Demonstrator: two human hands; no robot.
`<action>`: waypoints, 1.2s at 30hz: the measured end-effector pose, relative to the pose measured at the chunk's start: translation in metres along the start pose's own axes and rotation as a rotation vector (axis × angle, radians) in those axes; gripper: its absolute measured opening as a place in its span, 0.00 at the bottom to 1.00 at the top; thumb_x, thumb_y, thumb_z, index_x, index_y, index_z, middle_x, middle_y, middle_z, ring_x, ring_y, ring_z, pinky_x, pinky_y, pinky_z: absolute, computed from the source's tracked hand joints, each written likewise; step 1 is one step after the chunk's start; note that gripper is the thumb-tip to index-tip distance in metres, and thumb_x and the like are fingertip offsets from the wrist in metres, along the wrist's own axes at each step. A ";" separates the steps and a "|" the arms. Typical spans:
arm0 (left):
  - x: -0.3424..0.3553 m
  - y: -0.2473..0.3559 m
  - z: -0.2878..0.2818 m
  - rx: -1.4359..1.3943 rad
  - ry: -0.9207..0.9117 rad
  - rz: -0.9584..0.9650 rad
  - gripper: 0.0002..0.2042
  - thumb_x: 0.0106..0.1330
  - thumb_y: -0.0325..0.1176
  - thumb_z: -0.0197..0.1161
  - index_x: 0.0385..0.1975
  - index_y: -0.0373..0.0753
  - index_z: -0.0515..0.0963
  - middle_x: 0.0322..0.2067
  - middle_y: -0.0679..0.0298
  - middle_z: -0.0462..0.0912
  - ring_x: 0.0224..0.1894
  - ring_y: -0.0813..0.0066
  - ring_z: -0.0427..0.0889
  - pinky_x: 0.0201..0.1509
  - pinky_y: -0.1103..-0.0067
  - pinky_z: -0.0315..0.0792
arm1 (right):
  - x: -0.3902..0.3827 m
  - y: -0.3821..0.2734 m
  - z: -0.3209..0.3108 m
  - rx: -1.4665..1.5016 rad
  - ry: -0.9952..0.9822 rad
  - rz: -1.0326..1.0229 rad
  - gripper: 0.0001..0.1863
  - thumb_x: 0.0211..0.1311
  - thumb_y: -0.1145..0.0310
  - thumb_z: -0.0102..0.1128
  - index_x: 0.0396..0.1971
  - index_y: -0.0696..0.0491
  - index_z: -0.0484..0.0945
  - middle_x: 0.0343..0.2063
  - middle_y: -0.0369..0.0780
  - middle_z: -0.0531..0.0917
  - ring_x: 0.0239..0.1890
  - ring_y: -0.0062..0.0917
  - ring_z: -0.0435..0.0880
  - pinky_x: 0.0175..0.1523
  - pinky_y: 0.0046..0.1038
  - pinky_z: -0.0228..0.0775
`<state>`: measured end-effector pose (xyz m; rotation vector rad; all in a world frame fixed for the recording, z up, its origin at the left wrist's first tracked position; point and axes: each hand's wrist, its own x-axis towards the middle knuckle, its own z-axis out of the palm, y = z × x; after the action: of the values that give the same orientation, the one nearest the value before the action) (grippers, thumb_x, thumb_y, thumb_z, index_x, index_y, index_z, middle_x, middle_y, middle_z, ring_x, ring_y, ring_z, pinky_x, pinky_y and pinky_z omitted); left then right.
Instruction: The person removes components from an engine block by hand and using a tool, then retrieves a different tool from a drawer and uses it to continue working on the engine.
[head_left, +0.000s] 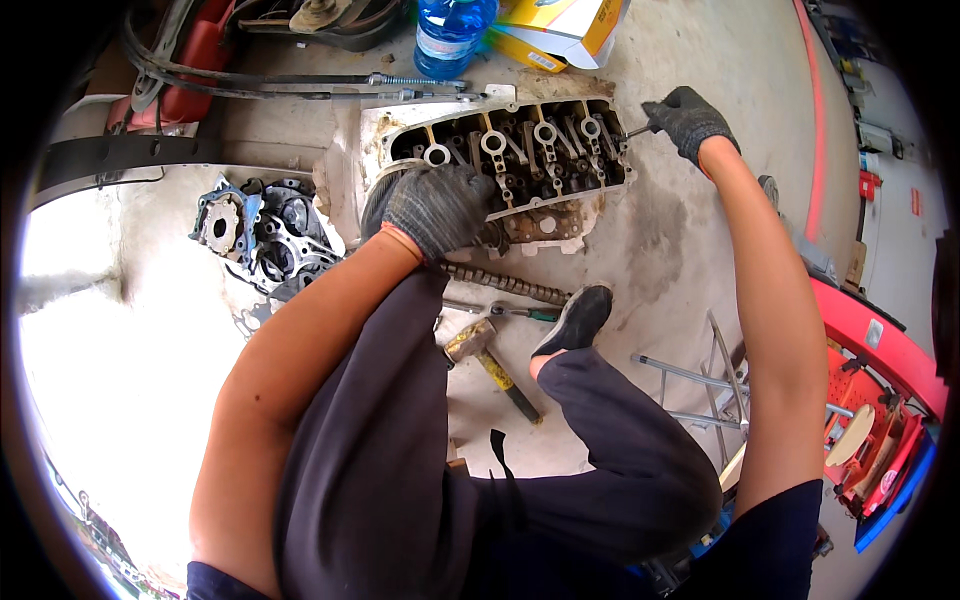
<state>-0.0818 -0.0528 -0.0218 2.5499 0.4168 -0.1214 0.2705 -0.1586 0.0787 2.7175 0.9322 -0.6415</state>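
An engine cylinder head (pixel 540 150) with exposed valve gear lies on the floor in front of me. My left hand (pixel 437 205), in a grey glove, is closed at its left end, beside a dark rounded part; what the fingers grip is hidden. My right hand (pixel 690 125), also gloved, is closed on a thin dark metal tool (pixel 640 132) that reaches to the head's right end. A metal chain (pixel 510 283), a ratchet-like tool (pixel 530 313) and a hammer with a yellow and black handle (pixel 500 375) lie below the head.
Dismantled metal engine parts (pixel 250 230) lie at left. Hoses (pixel 300 85), a blue water bottle (pixel 450 30) and a yellow-and-white box (pixel 570 25) are at the back. Metal tubing (pixel 675 420) and red tool cases (pixel 870 440) are at right. My shoe (pixel 585 315) rests near the hammer.
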 end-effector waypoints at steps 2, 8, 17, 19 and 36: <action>0.000 -0.001 0.001 -0.016 -0.013 0.016 0.17 0.54 0.46 0.65 0.39 0.43 0.81 0.40 0.54 0.84 0.43 0.55 0.85 0.47 0.61 0.78 | 0.002 0.001 0.000 0.034 0.043 0.196 0.29 0.60 0.42 0.57 0.45 0.55 0.80 0.41 0.45 0.85 0.42 0.37 0.84 0.48 0.34 0.74; -0.002 -0.002 -0.001 0.013 0.216 0.080 0.10 0.57 0.36 0.59 0.37 0.49 0.83 0.32 0.58 0.84 0.33 0.57 0.85 0.36 0.62 0.78 | 0.005 0.012 0.009 0.055 0.223 -0.315 0.21 0.65 0.51 0.54 0.40 0.56 0.81 0.29 0.41 0.84 0.27 0.32 0.82 0.33 0.37 0.74; -0.003 0.003 -0.010 0.011 0.037 0.046 0.23 0.49 0.55 0.69 0.41 0.47 0.81 0.41 0.59 0.82 0.44 0.57 0.84 0.46 0.62 0.78 | 0.000 0.007 0.004 0.146 0.126 0.043 0.18 0.58 0.56 0.61 0.43 0.52 0.82 0.38 0.43 0.85 0.45 0.35 0.83 0.52 0.33 0.73; -0.004 0.003 -0.007 0.052 0.048 0.037 0.23 0.50 0.54 0.69 0.41 0.47 0.81 0.41 0.59 0.82 0.43 0.58 0.84 0.45 0.62 0.78 | -0.002 0.006 0.002 0.140 0.070 -0.233 0.21 0.56 0.57 0.62 0.47 0.51 0.81 0.43 0.45 0.85 0.49 0.38 0.82 0.55 0.34 0.72; -0.003 0.007 0.004 0.081 0.320 0.121 0.06 0.55 0.38 0.67 0.32 0.51 0.81 0.26 0.65 0.80 0.28 0.60 0.81 0.30 0.64 0.74 | -0.007 0.012 0.001 0.076 0.114 -0.080 0.15 0.60 0.62 0.56 0.43 0.52 0.82 0.37 0.39 0.87 0.43 0.32 0.83 0.52 0.31 0.72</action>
<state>-0.0824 -0.0611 -0.0213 2.6727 0.3813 0.3251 0.2731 -0.1720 0.0813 2.8219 1.0691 -0.5527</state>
